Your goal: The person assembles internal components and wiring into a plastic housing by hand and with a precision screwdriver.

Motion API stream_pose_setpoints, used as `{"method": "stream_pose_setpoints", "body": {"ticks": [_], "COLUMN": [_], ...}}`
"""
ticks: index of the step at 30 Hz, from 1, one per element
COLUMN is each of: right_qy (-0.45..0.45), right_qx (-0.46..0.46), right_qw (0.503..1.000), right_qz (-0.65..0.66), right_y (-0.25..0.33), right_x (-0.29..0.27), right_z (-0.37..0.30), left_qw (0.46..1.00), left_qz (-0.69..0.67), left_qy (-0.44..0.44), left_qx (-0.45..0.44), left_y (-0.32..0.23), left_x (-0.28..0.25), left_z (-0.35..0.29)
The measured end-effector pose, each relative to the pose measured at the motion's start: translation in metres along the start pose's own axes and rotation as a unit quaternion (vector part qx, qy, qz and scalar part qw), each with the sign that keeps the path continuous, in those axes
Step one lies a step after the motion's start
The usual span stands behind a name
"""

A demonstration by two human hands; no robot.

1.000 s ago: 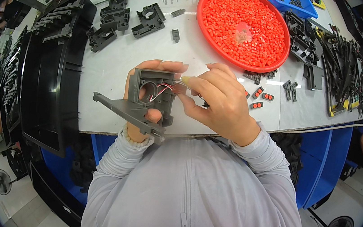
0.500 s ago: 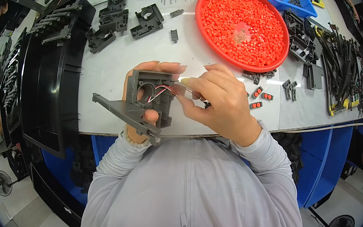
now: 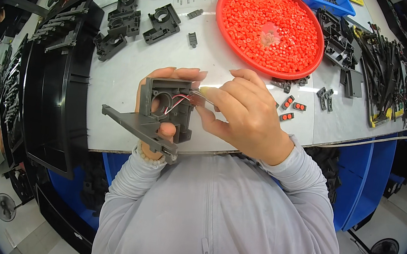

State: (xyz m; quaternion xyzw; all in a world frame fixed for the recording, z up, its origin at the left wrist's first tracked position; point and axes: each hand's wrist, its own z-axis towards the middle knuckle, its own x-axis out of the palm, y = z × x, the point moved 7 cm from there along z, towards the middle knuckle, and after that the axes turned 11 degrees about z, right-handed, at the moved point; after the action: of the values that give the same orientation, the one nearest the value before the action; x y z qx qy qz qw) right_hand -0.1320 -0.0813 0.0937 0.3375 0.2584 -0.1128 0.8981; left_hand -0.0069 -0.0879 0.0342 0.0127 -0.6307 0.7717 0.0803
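Note:
My left hand (image 3: 166, 129) holds a dark grey plastic housing (image 3: 167, 85) from its left side, thumb in front and fingers behind the top. The housing has a round opening and a long arm (image 3: 130, 122) sticking out toward the lower left. Thin red and white wires (image 3: 178, 99) run inside it to its right edge. There my right hand (image 3: 251, 113) is closed in a pinch on the wires, between thumb and index finger. Its fingertips partly cover a small reddish piece at the edge, too small to make out.
A red round tray (image 3: 221, 33) of small red caps stands beyond my right hand. Small black pieces with red caps (image 3: 286, 117) lie right. Similar grey housings (image 3: 163, 23) lie at the far left, beside a black bin (image 3: 56, 109). Thin black parts (image 3: 385, 78) are heaped far right.
My right hand has shifted very slightly at the housing's edge, and the dark wire end below its fingers no longer shows. The housing stays in my left hand, nearly still.

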Motion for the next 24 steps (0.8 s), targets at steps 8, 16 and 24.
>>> {"method": "stream_pose_setpoints", "body": {"ticks": [8, 16, 24], "right_qy": [-0.005, -0.001, -0.009], "right_qx": [0.0, 0.017, 0.026], "right_qw": [1.0, 0.999, 0.997], "right_qz": [-0.001, 0.045, 0.075], "right_y": [-0.001, -0.008, -0.009], "right_x": [-0.002, 0.001, 0.002], "right_z": [-0.001, -0.002, -0.002], "left_qw": [1.0, 1.0, 0.999], "left_qz": [0.003, 0.007, -0.024], "left_qy": [-0.007, -0.01, -0.024], "left_qx": [-0.001, -0.004, 0.004], "left_y": [0.001, 0.002, 0.007], "left_x": [0.0, 0.0, -0.003], "left_z": [0.001, -0.002, -0.004]}}
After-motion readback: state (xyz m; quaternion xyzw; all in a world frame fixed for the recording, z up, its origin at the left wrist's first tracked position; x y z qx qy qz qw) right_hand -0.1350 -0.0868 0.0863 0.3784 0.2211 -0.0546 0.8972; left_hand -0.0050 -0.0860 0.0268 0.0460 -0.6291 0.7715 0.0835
